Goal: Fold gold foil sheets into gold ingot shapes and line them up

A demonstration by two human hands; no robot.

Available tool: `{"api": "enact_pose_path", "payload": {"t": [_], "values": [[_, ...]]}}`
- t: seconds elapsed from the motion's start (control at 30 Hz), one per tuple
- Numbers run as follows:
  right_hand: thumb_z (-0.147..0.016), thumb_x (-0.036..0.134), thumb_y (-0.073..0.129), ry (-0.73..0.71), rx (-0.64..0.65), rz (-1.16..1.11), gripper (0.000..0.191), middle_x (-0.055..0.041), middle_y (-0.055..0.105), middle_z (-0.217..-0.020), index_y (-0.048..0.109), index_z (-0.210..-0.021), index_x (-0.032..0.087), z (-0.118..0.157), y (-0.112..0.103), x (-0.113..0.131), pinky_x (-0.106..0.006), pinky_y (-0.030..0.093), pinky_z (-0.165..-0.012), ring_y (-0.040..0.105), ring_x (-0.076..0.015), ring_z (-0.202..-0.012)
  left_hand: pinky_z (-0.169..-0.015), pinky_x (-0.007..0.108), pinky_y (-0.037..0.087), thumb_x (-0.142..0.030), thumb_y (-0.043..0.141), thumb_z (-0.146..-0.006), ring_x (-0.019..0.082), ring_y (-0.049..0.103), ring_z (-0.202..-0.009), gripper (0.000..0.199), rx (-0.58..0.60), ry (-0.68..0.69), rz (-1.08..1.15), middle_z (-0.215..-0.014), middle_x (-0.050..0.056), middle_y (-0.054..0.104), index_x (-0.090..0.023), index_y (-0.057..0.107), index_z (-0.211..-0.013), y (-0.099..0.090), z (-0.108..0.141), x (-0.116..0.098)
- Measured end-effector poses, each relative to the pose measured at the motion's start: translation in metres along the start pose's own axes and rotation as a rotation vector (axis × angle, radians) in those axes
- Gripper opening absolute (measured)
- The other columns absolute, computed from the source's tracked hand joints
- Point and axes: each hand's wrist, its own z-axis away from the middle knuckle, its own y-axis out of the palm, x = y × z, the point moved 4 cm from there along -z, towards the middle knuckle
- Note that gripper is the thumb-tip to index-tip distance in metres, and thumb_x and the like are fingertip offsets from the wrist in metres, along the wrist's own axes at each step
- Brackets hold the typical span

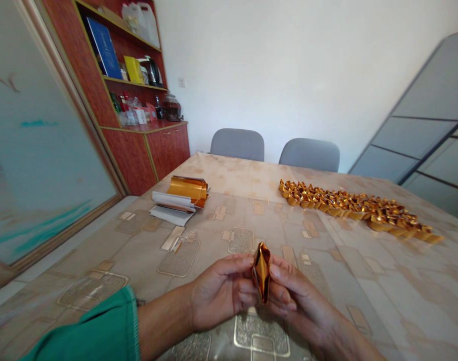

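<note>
A folded piece of shiny gold foil paper (pixel 262 273) is held upright just above the table, pinched from both sides. My left hand (pixel 223 288) grips its left side between thumb and fingers. On its right side, my right hand (pixel 296 293) presses with thumb and fingers. At the left of the table lies a loosely curled stack of gold and white sheets (pixel 187 193). Many folded gold pieces (pixel 341 203) stand in close rows at the right.
The patterned tablecloth (pixel 210 233) covers a long table. Two grey chairs (pixel 237 144) (pixel 309 153) stand at its far side. A red-brown cabinet (pixel 169 148) with filled shelves is at the back left, beside a glass door (pixel 44 130).
</note>
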Motion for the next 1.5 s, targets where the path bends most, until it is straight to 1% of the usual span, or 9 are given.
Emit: {"api": "enact_pose_path", "payload": {"t": [0.1, 0.3, 0.43, 0.57, 0.73, 0.93, 1.1, 1.33, 1.5], "values": [[-0.088, 0.031, 0.073, -0.032, -0.040, 0.052, 0.017, 0.0105, 0.045, -0.046, 0.066, -0.089, 0.016, -0.001, -0.001, 0.000, -0.014, 0.023, -0.039, 0.022, -0.0025, -0.037, -0.047, 0.013, 0.036, -0.021, 0.081, -0.076, 0.001, 0.043, -0.048, 0.023, 0.008, 0.024, -0.040, -0.074, 0.003, 0.065, -0.006, 0.072, -0.091, -0.003, -0.001, 0.000], [-0.086, 0.033, 0.075, -0.111, -0.116, 0.172, 0.020, 0.0088, 0.050, -0.046, 0.063, -0.083, 0.017, -0.003, -0.003, -0.002, -0.016, 0.026, -0.042, 0.027, -0.0042, -0.040, -0.054, 0.018, 0.045, -0.020, 0.079, -0.079, 0.010, 0.062, -0.062, 0.017, -0.081, 0.133, -0.142, -0.080, 0.002, 0.067, -0.015, 0.069, -0.091, -0.012, -0.003, -0.005], [-0.085, 0.032, 0.076, -0.112, -0.131, 0.193, 0.020, 0.0091, 0.051, -0.047, 0.063, -0.083, 0.017, -0.004, -0.005, -0.003, -0.016, 0.024, -0.042, 0.026, -0.0034, -0.039, -0.053, 0.018, 0.044, -0.021, 0.077, -0.080, 0.011, 0.063, -0.063, 0.015, -0.101, 0.113, -0.184, -0.076, 0.002, 0.066, -0.015, 0.067, -0.090, -0.010, -0.003, -0.005], [-0.086, 0.037, 0.074, -0.087, -0.089, 0.177, 0.023, 0.0082, 0.051, -0.047, 0.065, -0.088, 0.017, -0.003, -0.004, -0.003, -0.018, 0.027, -0.042, 0.028, -0.0049, -0.039, -0.049, 0.014, 0.037, -0.020, 0.082, -0.074, 0.008, 0.059, -0.060, 0.022, -0.047, 0.101, -0.160, -0.077, 0.001, 0.064, -0.015, 0.068, -0.090, -0.005, -0.002, -0.005], [-0.092, 0.047, 0.062, -0.093, -0.112, 0.190, 0.038, 0.0055, 0.049, -0.046, 0.063, -0.071, 0.016, -0.003, -0.005, -0.002, -0.020, 0.028, -0.043, 0.032, -0.0065, -0.041, -0.045, 0.013, 0.027, -0.020, 0.081, -0.076, 0.005, 0.054, -0.059, 0.020, 0.008, 0.054, -0.172, -0.073, -0.001, 0.061, -0.016, 0.068, -0.091, -0.003, -0.002, -0.005], [-0.079, 0.042, 0.080, -0.138, -0.201, 0.262, 0.031, 0.0093, 0.047, -0.050, 0.065, -0.085, 0.016, -0.005, -0.007, 0.006, -0.017, 0.019, -0.043, 0.025, -0.0036, -0.043, -0.046, 0.013, 0.026, -0.019, 0.078, -0.079, 0.003, 0.049, -0.055, 0.015, 0.023, 0.042, -0.150, -0.070, -0.003, 0.057, -0.015, 0.067, -0.088, -0.008, -0.003, -0.004], [-0.069, 0.036, 0.088, -0.312, -0.288, 0.393, 0.039, 0.0064, 0.057, -0.068, 0.059, -0.091, 0.021, -0.002, -0.007, 0.021, -0.018, 0.030, -0.051, 0.042, -0.0062, -0.055, -0.045, 0.013, 0.024, -0.018, 0.077, -0.079, 0.004, 0.046, -0.052, 0.021, -0.038, 0.067, -0.177, -0.070, -0.005, 0.055, -0.019, 0.065, -0.097, -0.013, -0.003, -0.005], [-0.092, 0.047, 0.063, -0.342, -0.262, 0.553, 0.028, 0.0039, 0.054, -0.063, 0.068, -0.094, 0.019, 0.000, -0.007, 0.028, -0.022, 0.036, -0.059, 0.044, -0.0089, -0.058, -0.043, 0.014, 0.019, -0.018, 0.080, -0.074, 0.003, 0.045, -0.051, 0.029, -0.119, 0.071, -0.199, -0.075, -0.003, 0.058, -0.018, 0.062, -0.097, -0.018, -0.004, -0.007], [-0.083, 0.045, 0.075, -0.325, -0.206, 0.652, 0.039, 0.0048, 0.052, -0.068, 0.069, -0.117, 0.027, 0.002, -0.009, 0.033, -0.022, 0.035, -0.055, 0.044, -0.0095, -0.058, -0.043, 0.015, 0.021, -0.020, 0.079, -0.074, 0.004, 0.047, -0.052, 0.028, -0.133, 0.038, -0.272, -0.072, -0.003, 0.056, -0.018, 0.063, -0.097, -0.016, -0.002, -0.009]]}}
